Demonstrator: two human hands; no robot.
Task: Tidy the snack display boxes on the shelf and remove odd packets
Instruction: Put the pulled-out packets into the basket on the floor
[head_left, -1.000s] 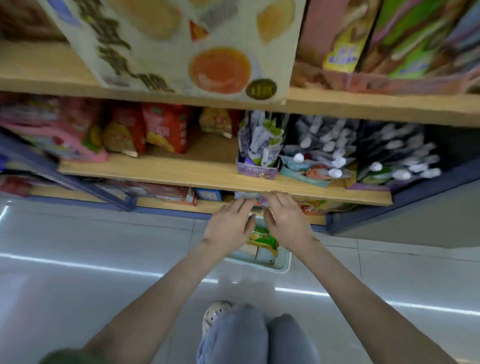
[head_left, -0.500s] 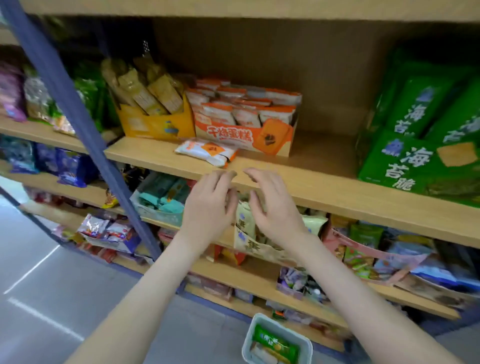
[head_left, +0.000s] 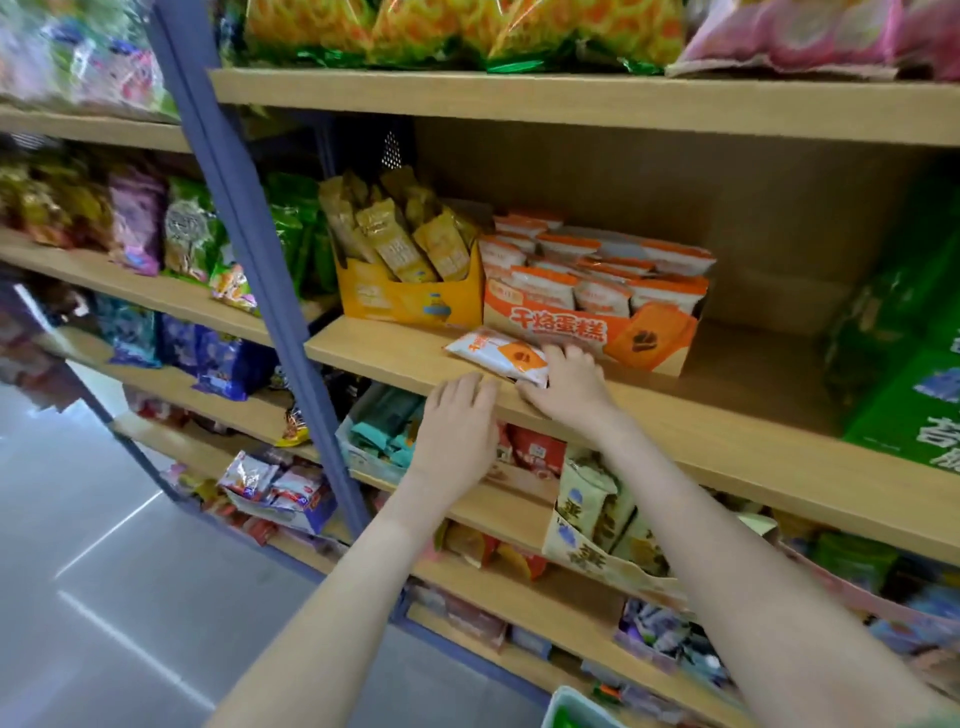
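Right hand (head_left: 569, 382) lay on the middle shelf (head_left: 727, 415). Its fingers curled over the right end of a loose packet (head_left: 493, 356) and the thumb stretched along the shelf's front edge under the packet's corner, a pinch on that end. Left hand (head_left: 457, 421) sat just beside and lower, flat, fingers straight and close together, tips at the shelf's front edge. It held nothing; whether it touched the wood could not be told.

Loose packet: white with an orange patch, lying flat near the front edge, directly in front of the orange display box (head_left: 592, 332) and outside it. Its colours matched that box's contents.

Orange display box: open top, low front wall. White-and-orange packets (head_left: 545, 283) stood upright inside in rows, front to back.

Yellow display box (head_left: 410, 301): set against the orange one's left side. Gold packets (head_left: 395, 239) stood tall in it, leaning at different angles.

Green cartons (head_left: 909, 395) stood well apart to the right on the same shelf.

Shelf below: a pale box of teal packets (head_left: 384, 423) behind the left hand, red packets (head_left: 535, 449) beside it, then a cream display box (head_left: 587, 551) with cream packets upright.

A blue post (head_left: 244, 218) ran up the left side. A white basket (head_left: 574, 706) showed only its rim at the bottom edge; its contents were cut off.
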